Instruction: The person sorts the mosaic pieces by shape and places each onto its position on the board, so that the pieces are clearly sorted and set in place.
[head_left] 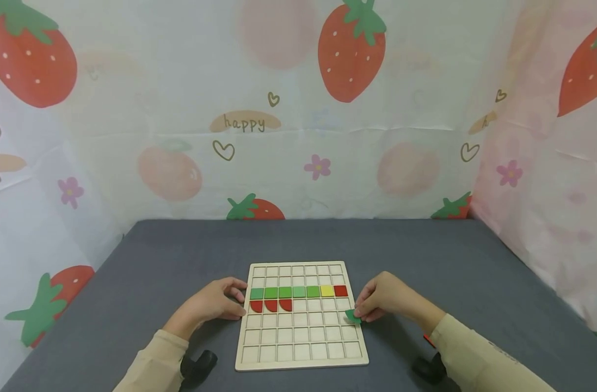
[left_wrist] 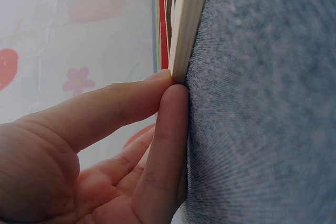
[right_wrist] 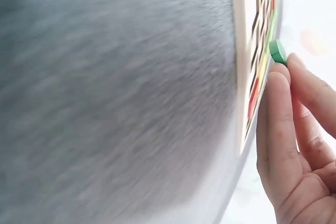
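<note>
A pale wooden grid board (head_left: 302,353) lies flat on the dark grey table. My left hand (head_left: 212,299) rests on the table, its thumb and fingertips touching the board's left edge. In the left wrist view, the thumb (left_wrist: 110,106) meets the board's side (left_wrist: 188,35). My right hand (head_left: 388,296) pinches a green quarter-round tile (head_left: 353,317) between thumb and fingers, over the grid's right-hand column. The right wrist view shows this green tile (right_wrist: 277,51) tilted above the board. Three red quarter-round tiles (head_left: 271,306) sit in adjoining cells at the left of one row.
The row behind them holds several green square tiles (head_left: 285,293), one yellow tile (head_left: 326,291) and one red square tile (head_left: 340,291). A small red piece (head_left: 429,341) shows beside the right sleeve, mostly hidden. A strawberry-print cloth (head_left: 298,179) hangs behind the table (head_left: 180,245).
</note>
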Demonstrator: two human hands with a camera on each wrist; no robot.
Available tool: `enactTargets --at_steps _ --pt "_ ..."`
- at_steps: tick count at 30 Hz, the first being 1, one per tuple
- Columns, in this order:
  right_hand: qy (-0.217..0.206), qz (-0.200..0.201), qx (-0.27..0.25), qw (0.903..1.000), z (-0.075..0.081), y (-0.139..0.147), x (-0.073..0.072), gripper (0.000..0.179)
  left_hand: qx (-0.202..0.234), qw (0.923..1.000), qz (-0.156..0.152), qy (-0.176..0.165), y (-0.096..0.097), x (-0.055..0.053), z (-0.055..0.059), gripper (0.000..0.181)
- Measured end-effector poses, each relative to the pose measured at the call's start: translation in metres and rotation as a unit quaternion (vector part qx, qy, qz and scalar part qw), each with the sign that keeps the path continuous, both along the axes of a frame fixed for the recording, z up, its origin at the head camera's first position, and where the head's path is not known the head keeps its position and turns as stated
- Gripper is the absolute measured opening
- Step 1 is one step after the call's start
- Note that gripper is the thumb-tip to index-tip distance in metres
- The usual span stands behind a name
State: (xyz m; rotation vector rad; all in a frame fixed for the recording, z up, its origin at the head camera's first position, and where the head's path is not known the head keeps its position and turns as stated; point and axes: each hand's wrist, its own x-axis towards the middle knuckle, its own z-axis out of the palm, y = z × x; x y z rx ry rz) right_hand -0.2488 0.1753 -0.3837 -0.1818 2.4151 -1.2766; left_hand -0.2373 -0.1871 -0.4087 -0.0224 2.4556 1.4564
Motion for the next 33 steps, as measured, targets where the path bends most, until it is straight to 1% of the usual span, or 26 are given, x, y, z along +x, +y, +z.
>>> enactTargets --at_steps 4,11,24,31,33 --pt "0.006 -0.002 -0.002 1.0 0.0 -0.014 -0.005 0.012 0.0 1.0 -0.001 0.0 0.0 -0.001 -0.001 0.06" --pt "0.01 0.013 -0.01 0.9998 -0.001 -0.032 -0.01 0.012 -0.001 1.0 -0.003 0.002 0.0 -0.001 -0.002 0.06" --pt "-0.006 -0.005 -0.011 0.9999 0.0 -0.067 -0.015 0.009 -0.01 0.9999 0.011 0.002 0.002 0.0 0.0 0.059" --pt "-0.032 -0.019 -0.025 0.999 0.0 -0.082 -0.022 0.008 -0.011 0.9999 0.013 0.002 0.002 -0.001 -0.001 0.058" --pt "-0.033 -0.02 -0.027 0.9989 0.001 -0.085 -0.023 0.008 -0.011 0.9998 0.014 0.003 0.002 -0.001 0.0 0.058"
